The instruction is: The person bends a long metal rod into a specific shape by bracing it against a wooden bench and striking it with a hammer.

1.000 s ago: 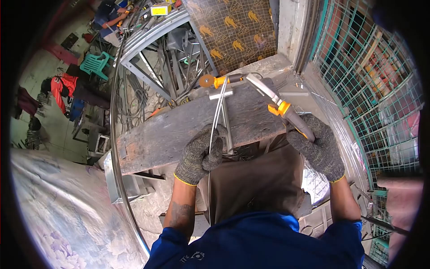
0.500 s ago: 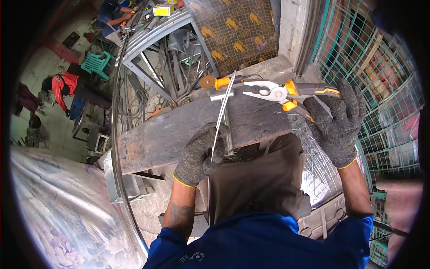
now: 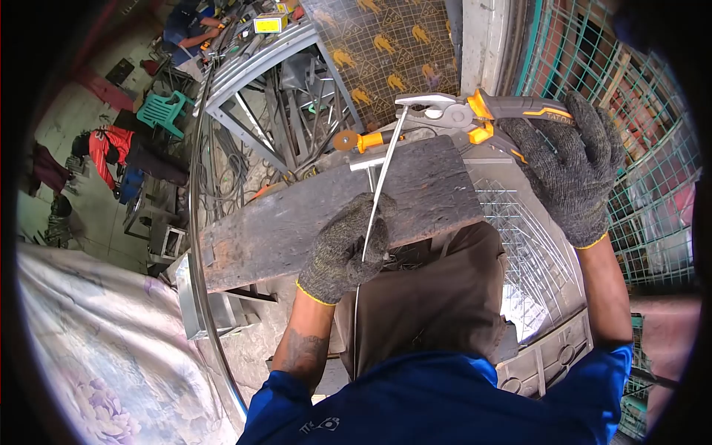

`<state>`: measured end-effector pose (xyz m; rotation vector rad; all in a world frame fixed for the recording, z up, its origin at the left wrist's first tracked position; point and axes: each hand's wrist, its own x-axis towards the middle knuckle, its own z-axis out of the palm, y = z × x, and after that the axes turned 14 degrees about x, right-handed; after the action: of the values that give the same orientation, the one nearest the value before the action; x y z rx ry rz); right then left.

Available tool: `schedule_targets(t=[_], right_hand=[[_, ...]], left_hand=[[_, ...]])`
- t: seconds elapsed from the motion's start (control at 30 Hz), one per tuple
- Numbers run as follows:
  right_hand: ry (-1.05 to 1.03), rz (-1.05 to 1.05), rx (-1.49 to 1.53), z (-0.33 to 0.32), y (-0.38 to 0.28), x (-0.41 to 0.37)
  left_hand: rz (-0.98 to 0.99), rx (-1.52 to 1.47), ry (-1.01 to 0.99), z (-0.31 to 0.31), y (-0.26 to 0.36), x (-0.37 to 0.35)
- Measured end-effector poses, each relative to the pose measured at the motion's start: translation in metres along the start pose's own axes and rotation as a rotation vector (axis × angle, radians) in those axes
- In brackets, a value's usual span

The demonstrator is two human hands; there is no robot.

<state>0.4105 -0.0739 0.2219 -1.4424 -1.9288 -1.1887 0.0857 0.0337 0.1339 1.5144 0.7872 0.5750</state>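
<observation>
Board (image 3: 297,215): lay centre-frame.
Rod (image 3: 383,172): seemed light, springy; best held mid-length.
Left hand (image 3: 345,245): gripped rod.
Right hand (image 3: 575,167): gripped pliers (image 3: 457,115).

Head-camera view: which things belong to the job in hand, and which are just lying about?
Seemingly in use:
- combination pliers, in the right hand
- thin metal rod, in the left hand

Seemingly just about:
- angle grinder
- green plastic chair
- yellow box

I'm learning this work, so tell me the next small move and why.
I'd probably squeeze the pliers gently with the right hand: the jaws look parted, with the tip of the thin metal piece seemingly between them, and the left hand grips that piece lower down. Whether metal and jaws touch is too small to tell.
</observation>
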Motion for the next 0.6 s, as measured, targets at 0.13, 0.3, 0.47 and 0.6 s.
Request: schedule_targets(t=[0.13,0.3,0.47,0.6], right_hand=[[0.000,-0.028,-0.033,-0.003,0.002,0.003],[0.026,-0.046,-0.044,-0.002,0.003,0.003],[0.028,-0.043,-0.066,0.000,0.003,-0.002],[0.046,-0.053,-0.051,0.000,0.003,0.001]], left_hand=[[-0.123,-0.638,-0.218,-0.004,-0.003,0.004],[0.115,0.344,0.131,0.014,0.019,-0.003],[0.075,0.306,0.154,0.015,0.017,-0.003],[0.061,0.293,0.125,0.012,0.016,-0.003]])
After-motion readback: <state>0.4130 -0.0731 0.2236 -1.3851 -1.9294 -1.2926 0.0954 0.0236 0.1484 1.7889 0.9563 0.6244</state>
